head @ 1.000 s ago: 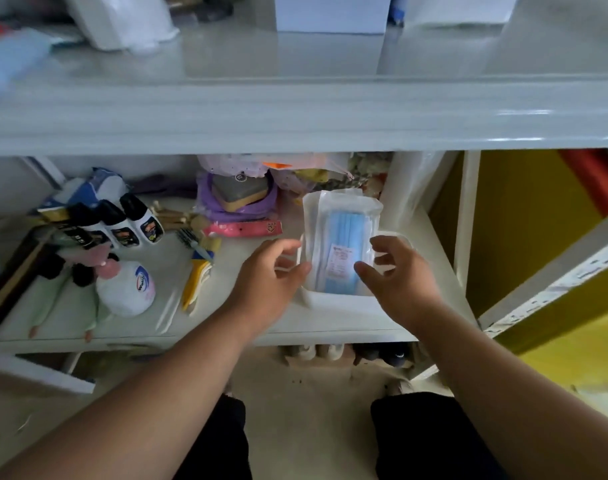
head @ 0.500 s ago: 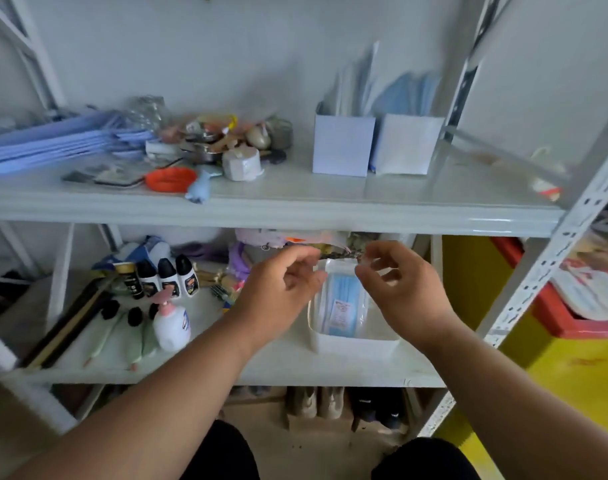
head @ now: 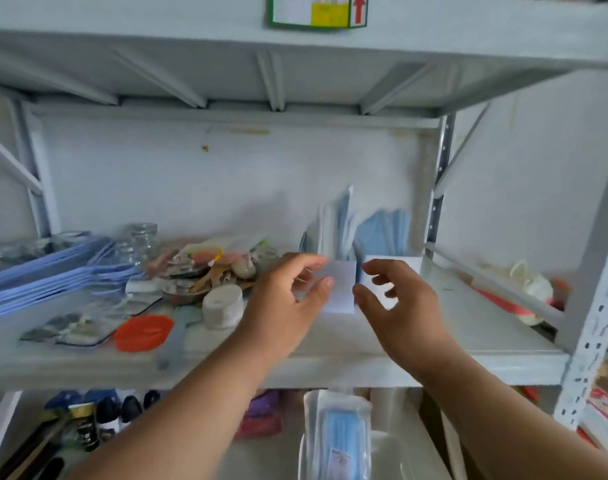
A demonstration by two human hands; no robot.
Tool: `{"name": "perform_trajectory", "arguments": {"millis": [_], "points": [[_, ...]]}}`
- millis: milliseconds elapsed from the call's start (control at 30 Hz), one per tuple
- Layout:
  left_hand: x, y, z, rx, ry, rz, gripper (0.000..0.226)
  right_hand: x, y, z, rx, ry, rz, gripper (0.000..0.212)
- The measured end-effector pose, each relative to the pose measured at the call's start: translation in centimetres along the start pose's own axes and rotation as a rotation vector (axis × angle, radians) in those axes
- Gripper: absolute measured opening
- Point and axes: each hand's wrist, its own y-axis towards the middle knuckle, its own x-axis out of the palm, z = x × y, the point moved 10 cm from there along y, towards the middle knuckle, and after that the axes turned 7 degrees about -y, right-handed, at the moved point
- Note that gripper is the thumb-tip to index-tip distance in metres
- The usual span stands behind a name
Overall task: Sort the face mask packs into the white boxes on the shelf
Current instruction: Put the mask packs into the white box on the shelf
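1. our left hand (head: 288, 299) and right hand (head: 396, 303) are both raised to the middle shelf (head: 364, 344), directly in front of the two white boxes (head: 342, 289), which stand side by side just beyond our fingertips.
2. the left box sits between our two hands, its front face showing in the gap; the right box is mostly hidden behind our right fingers. each hand looks about equally near, the left to the left box, the right to the right one.
3. both hands are loosely spread, fingers curved with the thumb apart from them, and we see nothing held in either.
4. the mask packs in the boxes (head: 344, 220) stand upright, long axis vertical, rising above our fingers; they look pale blue in clear wrap, though blurred.
5. another face mask pack (head: 340, 441) lies below our wrists in a white tray (head: 399, 455) on the lower shelf, standing on end, blue masks and a small label showing through the plastic.
6. we judge that the coming move depends on the boxes being straight ahead.
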Motion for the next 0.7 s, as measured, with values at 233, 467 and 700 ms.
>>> {"name": "perform_trajectory", "arguments": {"millis": [233, 467, 700], "points": [[2.8, 11.2, -4.2, -0.142, 0.264, 0.158, 0.058, 2.5, 9.7, 0.9, -0.086, -0.28, 0.061, 0.04], [3.3, 10.3, -9.0, -0.288, 0.13, 0.266, 0.032, 4.5, 10.8, 3.9, -0.103, -0.441, 0.211, 0.041], [3.1, 10.6, -9.6, -0.323, 0.057, 0.274, 0.031, 4.5, 11.2, 4.9, -0.119, -0.335, 0.191, 0.05]]}}
